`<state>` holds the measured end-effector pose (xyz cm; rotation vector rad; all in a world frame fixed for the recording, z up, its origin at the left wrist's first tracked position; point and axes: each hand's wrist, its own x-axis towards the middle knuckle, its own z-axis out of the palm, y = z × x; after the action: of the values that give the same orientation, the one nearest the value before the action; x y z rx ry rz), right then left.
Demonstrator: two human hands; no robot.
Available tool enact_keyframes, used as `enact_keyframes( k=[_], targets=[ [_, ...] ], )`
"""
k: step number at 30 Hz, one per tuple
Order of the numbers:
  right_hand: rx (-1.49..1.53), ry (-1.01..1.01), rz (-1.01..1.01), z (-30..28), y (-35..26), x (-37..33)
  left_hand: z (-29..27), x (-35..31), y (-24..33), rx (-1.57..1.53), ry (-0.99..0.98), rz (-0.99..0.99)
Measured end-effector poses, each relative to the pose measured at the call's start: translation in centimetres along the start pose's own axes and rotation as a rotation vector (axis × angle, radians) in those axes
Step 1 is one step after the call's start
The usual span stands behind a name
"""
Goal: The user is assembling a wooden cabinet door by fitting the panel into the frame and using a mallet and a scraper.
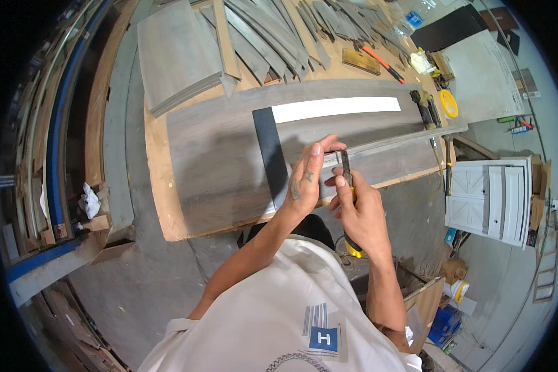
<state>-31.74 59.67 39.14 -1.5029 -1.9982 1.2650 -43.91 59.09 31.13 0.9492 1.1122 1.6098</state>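
A long, narrow grey strip (390, 145) reaches from my hands toward the right edge of the table. My left hand (305, 177) is at its near end, thumb up and fingers around it. In my right hand (363, 214) is a hand tool (345, 162) with a dark narrow blade and a black-and-yellow handle; its exact kind is unclear. The blade points away from me and crosses the strip's end close to my left fingers. Below both hands lies a wide grey wood-look board (211, 167), bearing a dark band (268, 146) and a white strip (335, 109).
Thin grey planks (173, 53) are piled along the table's far side, with a wooden block (361, 61) and an orange-handled tool (384, 62) near them. Power tools (423, 105) and a yellow tape roll (448, 103) sit at the right edge. A white cabinet (487, 201) stands beyond.
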Motion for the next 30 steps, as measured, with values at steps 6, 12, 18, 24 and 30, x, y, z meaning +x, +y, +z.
enact_keyframes(
  k=[6, 12, 18, 24, 30],
  targets=[
    [-0.013, -0.135, 0.014, 0.1, -0.2, 0.4, 0.1, -0.4, 0.0, -0.001, -0.018, 0.006],
    [-0.129, -0.029, -0.082, 0.1, 0.7, 0.6, -0.2, -0.2, -1.0, 0.091, -0.062, 0.014],
    [-0.072, -0.057, -0.116, -0.4, 1.7, 1.0, -0.3, -0.1, -1.5, 0.195, -0.072, 0.079],
    [0.000, -0.029, -0.096, -0.6, 2.5, 0.7, 1.1, 0.2, -2.3, 0.190, 0.008, 0.165],
    [-0.048, 0.024, -0.201, -0.5, 3.5, 0.8, 1.3, -0.1, -2.3, 0.216, -0.008, 0.108]
  ],
)
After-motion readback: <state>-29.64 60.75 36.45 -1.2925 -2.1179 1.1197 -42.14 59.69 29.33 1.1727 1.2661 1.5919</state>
